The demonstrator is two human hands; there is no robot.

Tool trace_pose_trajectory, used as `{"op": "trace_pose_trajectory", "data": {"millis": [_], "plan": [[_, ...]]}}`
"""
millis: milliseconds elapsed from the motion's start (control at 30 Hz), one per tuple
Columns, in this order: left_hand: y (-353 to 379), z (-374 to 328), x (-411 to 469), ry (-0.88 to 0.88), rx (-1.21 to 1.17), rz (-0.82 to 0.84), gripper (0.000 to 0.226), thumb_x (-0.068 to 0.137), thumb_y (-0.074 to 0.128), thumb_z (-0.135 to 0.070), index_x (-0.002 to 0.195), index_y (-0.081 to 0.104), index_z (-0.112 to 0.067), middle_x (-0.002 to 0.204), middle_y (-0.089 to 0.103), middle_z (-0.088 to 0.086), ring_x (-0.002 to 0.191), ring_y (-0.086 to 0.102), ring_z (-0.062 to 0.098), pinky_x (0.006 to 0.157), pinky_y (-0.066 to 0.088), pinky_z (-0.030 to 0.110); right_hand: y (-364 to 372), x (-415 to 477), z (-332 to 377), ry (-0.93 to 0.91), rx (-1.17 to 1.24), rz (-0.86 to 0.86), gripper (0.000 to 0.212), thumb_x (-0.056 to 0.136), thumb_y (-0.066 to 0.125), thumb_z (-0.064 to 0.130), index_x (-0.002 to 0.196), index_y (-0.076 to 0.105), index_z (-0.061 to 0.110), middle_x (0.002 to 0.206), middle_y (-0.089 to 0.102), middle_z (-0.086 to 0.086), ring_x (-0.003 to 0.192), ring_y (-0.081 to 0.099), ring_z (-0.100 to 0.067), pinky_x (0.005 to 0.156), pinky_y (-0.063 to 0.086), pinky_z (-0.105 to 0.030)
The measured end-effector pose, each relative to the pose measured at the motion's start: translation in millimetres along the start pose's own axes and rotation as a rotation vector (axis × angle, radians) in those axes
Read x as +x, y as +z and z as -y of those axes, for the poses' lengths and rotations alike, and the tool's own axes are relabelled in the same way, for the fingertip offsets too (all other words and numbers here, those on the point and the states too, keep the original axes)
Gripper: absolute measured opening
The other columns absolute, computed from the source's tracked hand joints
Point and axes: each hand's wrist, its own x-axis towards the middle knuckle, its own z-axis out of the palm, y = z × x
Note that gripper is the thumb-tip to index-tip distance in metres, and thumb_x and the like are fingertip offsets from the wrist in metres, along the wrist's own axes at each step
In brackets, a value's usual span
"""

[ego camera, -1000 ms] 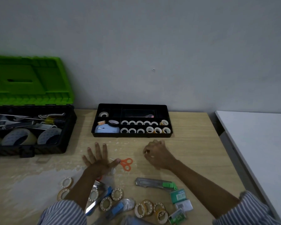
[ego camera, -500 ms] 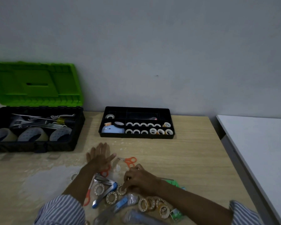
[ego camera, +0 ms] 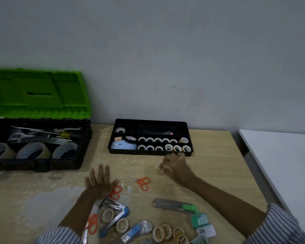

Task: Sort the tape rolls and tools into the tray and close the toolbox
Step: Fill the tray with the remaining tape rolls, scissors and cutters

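near edge: loose tape rolls (ego camera: 165,232) lie in a heap on the table (ego camera: 209,173), mixed with cutters, small packets and long orange scissors (ego camera: 92,224). a utility knife (ego camera: 173,204) with a green slider lies just beyond the heap, to the right. small orange scissors (ego camera: 142,182) lie apart, between the two hands.

left hand (ego camera: 100,182): flat on the table, palm down, fingers straight and spread. it holds nothing.

right hand (ego camera: 176,166): farther out and to the right, just short of the near wall of the tray (ego camera: 151,153). the fingers are curled. a pale ring at the fingertips is judged to be a small tape roll (ego camera: 161,171); motion blur prevents certainty.

tray: black and divided. two rows of sorted rolls (ego camera: 177,148) stand on edge in the right-hand compartments. a few more rolls and a pale blue item sit in the left ones.

toolbox (ego camera: 39,164): far left, with its green lid (ego camera: 37,94) raised. inside are large tape rolls (ego camera: 33,152) and metal tools.

step in hand: sorting, with one roll on its way to the tray. next move, as judged: lift the roll over the near wall and set it on edge beside the standing rolls without tipping them. most items are unsorted, so closing the toolbox is a long way off.
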Motion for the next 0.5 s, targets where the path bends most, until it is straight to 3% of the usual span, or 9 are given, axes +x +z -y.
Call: {"op": "trace_pose_trajectory", "data": {"millis": [133,200,500], "plan": [[-3,0,3,-0.018,0.038,0.048,0.082,0.093,0.016,-0.065,0.140,-0.036,-0.023,0.145,-0.047,0.005,0.139,-0.033,0.037,0.114,-0.013,0.057,-23,42,-38,0.359,-0.060,-0.185,0.020,0.093,0.052,0.023,0.097,0.072,0.027,0.106,0.062,0.002,0.105,0.051,-0.020,0.086,0.020,-0.036],[-5,0,4,-0.026,0.046,0.073,0.082,0.093,0.016,-0.066,0.140,-0.036,-0.023,0.144,-0.048,0.006,0.138,-0.033,0.038,0.114,-0.013,0.057,-29,58,-50,0.444,-0.150,-0.197,0.021,0.094,0.050,0.022,0.098,0.071,0.026,0.104,0.062,0.000,0.102,0.052,-0.023,0.085,0.023,-0.037],[-8,-2,2,-0.036,0.050,0.108,0.082,0.094,0.017,-0.064,0.139,-0.037,-0.022,0.143,-0.050,0.006,0.138,-0.035,0.038,0.113,-0.014,0.058,-27,85,-76,0.357,-0.464,0.017,0.021,0.094,0.052,0.019,0.107,0.067,0.027,0.109,0.064,0.002,0.108,0.047,-0.023,0.089,0.029,-0.040]]}}
